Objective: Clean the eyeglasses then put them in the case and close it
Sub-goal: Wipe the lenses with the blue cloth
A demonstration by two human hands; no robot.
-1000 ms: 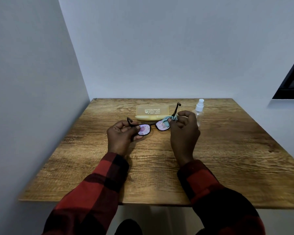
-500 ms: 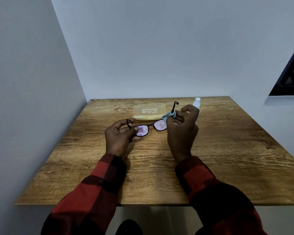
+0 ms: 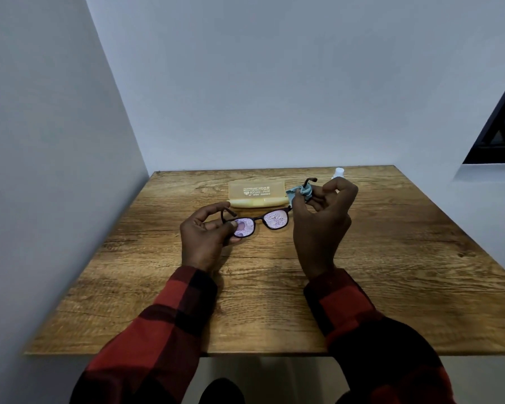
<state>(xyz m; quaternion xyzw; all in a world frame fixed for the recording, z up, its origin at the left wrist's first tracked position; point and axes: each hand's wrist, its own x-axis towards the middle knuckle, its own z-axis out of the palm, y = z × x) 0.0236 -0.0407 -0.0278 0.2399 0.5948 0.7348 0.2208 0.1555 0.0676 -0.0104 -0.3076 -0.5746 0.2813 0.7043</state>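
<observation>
Dark-framed eyeglasses (image 3: 276, 219) with pinkish reflecting lenses hang above the wooden table (image 3: 391, 258), arms unfolded. My left hand (image 3: 206, 237) pinches the left lens rim and left arm. My right hand (image 3: 321, 223) pinches a small light-blue cloth (image 3: 298, 192) wrapped round the right arm near its tip. The yellow translucent case (image 3: 257, 193) lies shut behind the glasses, with white print on its lid.
A clear spray bottle with a white cap (image 3: 339, 172) stands behind my right hand, mostly hidden by it. Walls close the table's left and far sides. A dark window frame (image 3: 502, 126) is at the right.
My right hand has slid the cloth from the right lens's outer corner up the right arm toward its tip. My left hand keeps its hold on the glasses.
</observation>
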